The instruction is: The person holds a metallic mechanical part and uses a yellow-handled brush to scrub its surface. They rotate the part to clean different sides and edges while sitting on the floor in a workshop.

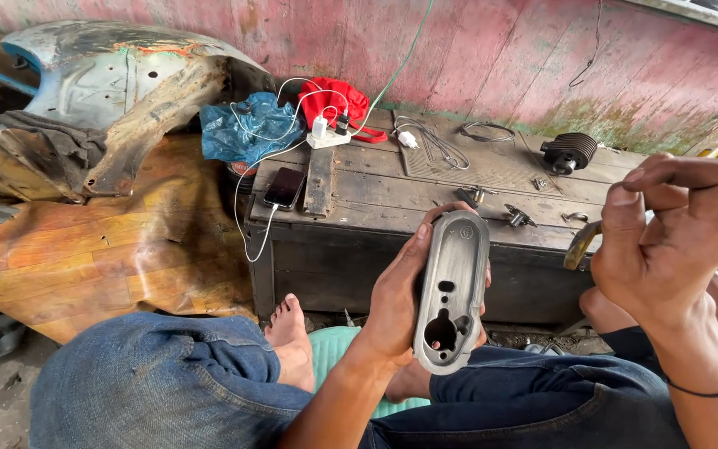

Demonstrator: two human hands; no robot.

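Denim-clad knees (151, 382) fill the foreground, a bare foot (291, 341) between them. Left hand (396, 303) grips an elongated grey metal cover (450, 291), smooth and rounded with cut-out holes, held upright above the lap. Right hand (666, 241) has its fingers (691, 179) pinched shut on something small, too hidden to tell. Beyond stands a dark wooden surface (392, 195), rough-planked, carrying a phone (284, 188), power strip (330, 135), cables and a finned black cylinder (569, 152); its front edge lies near the cover.

I read soft, even daylight, sharp focus, faint shadows; frame edges bow slightly, probably wide-angle distortion, with no glare.
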